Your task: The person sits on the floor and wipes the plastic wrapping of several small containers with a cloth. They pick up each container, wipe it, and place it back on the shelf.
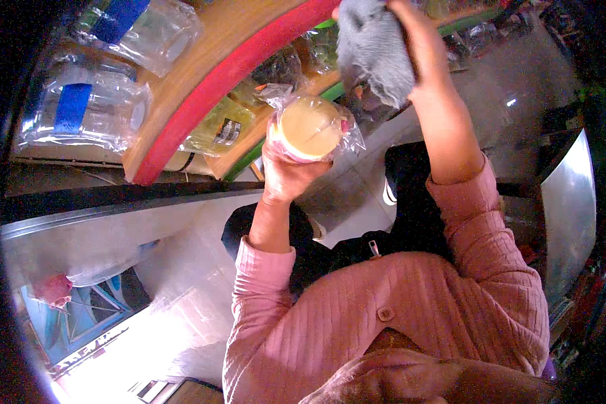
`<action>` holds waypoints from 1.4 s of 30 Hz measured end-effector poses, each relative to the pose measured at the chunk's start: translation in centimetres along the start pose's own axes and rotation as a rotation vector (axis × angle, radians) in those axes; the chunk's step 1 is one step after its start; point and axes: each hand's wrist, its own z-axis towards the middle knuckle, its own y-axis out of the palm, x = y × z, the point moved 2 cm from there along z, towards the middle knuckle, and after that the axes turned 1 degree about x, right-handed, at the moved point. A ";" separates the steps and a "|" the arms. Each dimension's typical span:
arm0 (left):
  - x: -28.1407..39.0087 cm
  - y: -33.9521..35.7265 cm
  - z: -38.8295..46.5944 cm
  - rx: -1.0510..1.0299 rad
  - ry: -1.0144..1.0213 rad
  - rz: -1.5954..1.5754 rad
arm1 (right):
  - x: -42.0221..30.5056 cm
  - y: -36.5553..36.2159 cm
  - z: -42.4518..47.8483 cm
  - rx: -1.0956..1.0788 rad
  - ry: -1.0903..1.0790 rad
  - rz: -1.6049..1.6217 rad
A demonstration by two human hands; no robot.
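My left hand (pixel 287 174) grips a round container (pixel 310 129) wrapped in clear plastic. Its flat, cream-coloured end faces up at me, and the wrap stands out loosely at the sides. In my right hand (pixel 419 45), higher up and to the right, is a bunched grey cloth (pixel 376 53). The cloth hangs over the shelf side, apart from the container. Part of the right hand's fingers lies behind the cloth or at the frame's top edge.
A curved wooden shelf with a red edge (pixel 222 86) holds clear plastic-wrapped items with blue bands (pixel 73 108). Beneath it, a green-edged shelf (pixel 247 159) carries more wrapped goods, one yellowish (pixel 219 123). A shiny panel (pixel 570 202) stands at right. Tiled floor (pixel 356 202) shows between my legs.
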 end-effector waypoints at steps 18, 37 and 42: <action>-0.6 -1.4 -1.3 0.191 -0.334 -0.451 | 5.7 3.5 -2.4 -0.480 0.171 -1.280; 1.2 -0.3 -0.2 0.112 -0.077 -0.522 | 5.0 8.3 -6.1 -0.563 -0.443 -1.678; 0.3 -1.3 -0.4 0.183 0.071 0.362 | 5.7 5.4 -4.1 -0.673 -0.300 -1.341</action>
